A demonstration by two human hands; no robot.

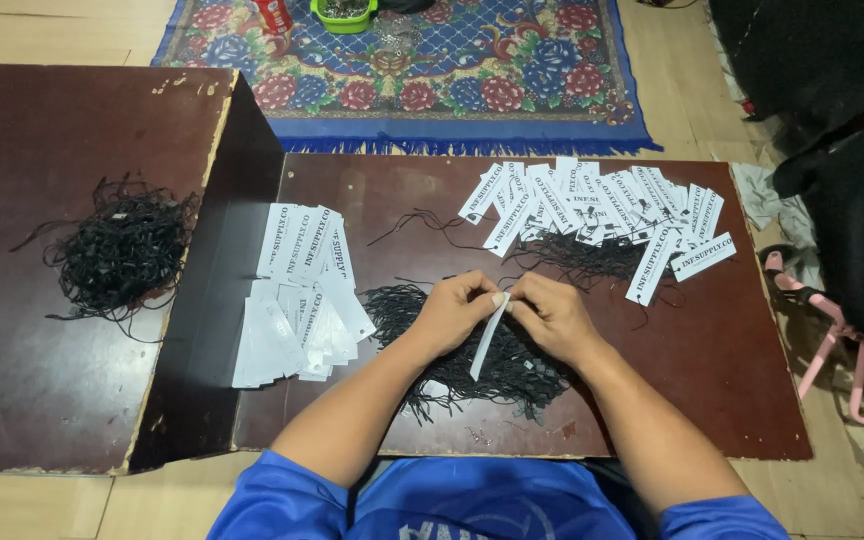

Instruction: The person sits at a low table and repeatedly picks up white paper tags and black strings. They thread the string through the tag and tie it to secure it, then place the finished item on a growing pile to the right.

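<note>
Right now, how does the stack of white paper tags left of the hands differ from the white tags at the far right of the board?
The left stack of white paper tags lies overlapped in a fairly tidy pile with no strings showing; the far-right spread of white tags is fanned loosely with thin black strings among them. The left stack sits by the board's left edge, the spread toward its far edge. Both are narrow white printed strips on the dark brown board.

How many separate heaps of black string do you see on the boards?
3: one heap on the left board, one pile under the hands, one bunch beneath the far tags. More may be hidden.
</note>
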